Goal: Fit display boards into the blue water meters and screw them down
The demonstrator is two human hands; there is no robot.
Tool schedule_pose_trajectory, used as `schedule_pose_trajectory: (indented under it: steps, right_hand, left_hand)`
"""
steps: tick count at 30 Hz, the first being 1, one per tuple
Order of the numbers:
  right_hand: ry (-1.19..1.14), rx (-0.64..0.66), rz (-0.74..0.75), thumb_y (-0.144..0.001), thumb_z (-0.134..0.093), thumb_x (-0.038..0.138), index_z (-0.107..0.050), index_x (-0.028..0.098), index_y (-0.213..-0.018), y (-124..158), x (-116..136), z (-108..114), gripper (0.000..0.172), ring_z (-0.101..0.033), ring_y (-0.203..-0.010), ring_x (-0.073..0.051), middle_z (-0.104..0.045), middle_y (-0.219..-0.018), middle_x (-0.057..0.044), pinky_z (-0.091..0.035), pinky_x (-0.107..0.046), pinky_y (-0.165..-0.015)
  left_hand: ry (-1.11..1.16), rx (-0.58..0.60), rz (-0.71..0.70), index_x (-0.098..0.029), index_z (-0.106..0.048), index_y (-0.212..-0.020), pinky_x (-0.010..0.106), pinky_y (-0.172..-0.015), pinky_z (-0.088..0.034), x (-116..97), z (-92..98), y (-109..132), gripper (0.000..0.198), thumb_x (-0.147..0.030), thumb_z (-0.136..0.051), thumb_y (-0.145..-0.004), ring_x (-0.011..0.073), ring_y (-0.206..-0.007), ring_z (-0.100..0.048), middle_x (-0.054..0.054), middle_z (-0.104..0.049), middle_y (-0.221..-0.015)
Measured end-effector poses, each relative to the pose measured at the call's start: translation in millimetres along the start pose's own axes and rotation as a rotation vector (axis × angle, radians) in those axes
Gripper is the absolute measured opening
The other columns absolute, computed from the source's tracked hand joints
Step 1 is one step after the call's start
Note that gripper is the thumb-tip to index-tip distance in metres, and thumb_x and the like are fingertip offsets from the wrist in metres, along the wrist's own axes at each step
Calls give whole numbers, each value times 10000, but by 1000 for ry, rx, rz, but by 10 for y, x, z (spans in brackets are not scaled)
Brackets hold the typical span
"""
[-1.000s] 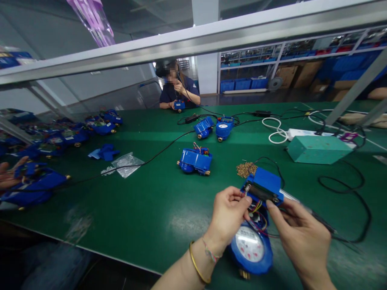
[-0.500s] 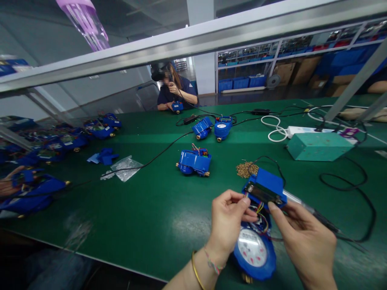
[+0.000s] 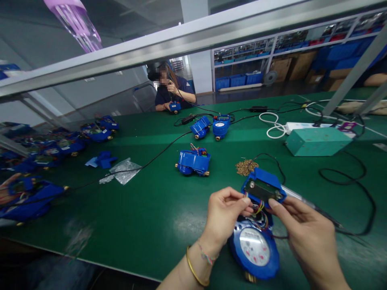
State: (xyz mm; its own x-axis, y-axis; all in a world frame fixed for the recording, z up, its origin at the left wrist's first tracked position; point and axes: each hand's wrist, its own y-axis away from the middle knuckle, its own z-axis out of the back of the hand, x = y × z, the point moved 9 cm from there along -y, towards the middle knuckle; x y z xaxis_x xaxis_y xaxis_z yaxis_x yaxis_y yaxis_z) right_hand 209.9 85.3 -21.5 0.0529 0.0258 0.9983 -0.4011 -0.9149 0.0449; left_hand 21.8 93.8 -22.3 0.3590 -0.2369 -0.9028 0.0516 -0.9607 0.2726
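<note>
A blue water meter with a round white dial lies at the table's near edge. Thin coloured wires run from it up to a blue housing cover, tilted so that its dark inside faces me. My right hand grips the cover's right side, thumb on the near rim. Thumb and fingers of my left hand are pinched at the cover's left corner, where wires come out; they seem to hold these wires. Just behind the cover is a heap of small brass screws.
Another blue meter stands mid-table, with two more behind. A screwdriver-like tool with a black cord lies right, near a green box. A plastic bag and several meters are left. A co-worker sits opposite; another person's hand shows far left.
The cover has tipped back, so more of its inside shows. Both hands keep their hold, and the view has shifted slightly.
</note>
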Motion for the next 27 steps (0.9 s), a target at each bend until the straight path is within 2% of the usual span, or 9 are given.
schedule_pose_trajectory:
  steps: [3,6,10,13,16,20,23,27]
  right_hand:
    - [-139,34,-135,-510,-915,386,-741,151,-784,-36,-167,-40,401,-710,-622,-139,-753,-753,-38,-570,-115,-594]
    - [-240,56,-208,-474,-946,384,-732,139,-773,-43,-233,-104,442,-710,-615,-144,-750,-741,-41,-579,-128,-605]
    - [-269,71,-233,-460,-962,372,-734,129,-777,-33,-212,-152,460,-710,-622,-137,-754,-749,-48,-577,-118,-612]
    - [-290,83,-249,-440,-970,363,-720,131,-744,-25,-200,-174,457,-706,-616,-137,-747,-722,-43,-580,-122,-616]
    - [-301,113,-266,-425,-973,366,-709,131,-712,-19,-182,-227,455,-708,-613,-145,-739,-696,-43,-578,-124,-598]
    - [-290,99,-270,-408,-973,374,-710,135,-694,-11,-139,-259,456,-708,-604,-143,-733,-676,-32,-566,-109,-574]
    - [-293,73,-281,-373,-976,372,-705,133,-686,1,-137,-246,479,-703,-589,-144,-724,-654,-31,-564,-112,-564]
    - [-319,75,-306,-353,-980,352,-702,133,-683,5,-180,-231,484,-692,-562,-141,-714,-640,-25,-566,-120,-556]
  left_hand:
    - [-134,6,-54,-122,-675,-672,208,-586,-558,-77,17,2,206,-249,-838,-666,131,-547,-681,26,-694,-575]
    - [-226,5,-137,-133,-703,-700,204,-616,-559,-175,21,29,129,-229,-783,-729,140,-604,-702,29,-715,-623]
    - [-189,51,-132,-128,-719,-726,227,-642,-578,-199,23,26,225,-342,-786,-744,149,-625,-708,54,-736,-675]
    - [-119,108,-78,-117,-714,-733,229,-622,-579,-169,16,2,321,-409,-833,-678,137,-591,-694,63,-732,-668]
    - [-71,111,-55,-111,-700,-716,221,-588,-574,-156,27,-1,374,-442,-857,-637,127,-557,-682,58,-720,-640]
    - [-34,56,-79,-111,-687,-691,201,-570,-565,-166,55,27,390,-456,-859,-636,115,-544,-677,57,-721,-641]
    - [-50,61,-92,-118,-672,-680,208,-590,-572,-164,50,41,376,-448,-848,-654,128,-577,-694,65,-732,-674]
    - [-208,89,-171,-129,-684,-709,231,-645,-582,-208,62,43,273,-382,-776,-757,155,-640,-714,63,-731,-697]
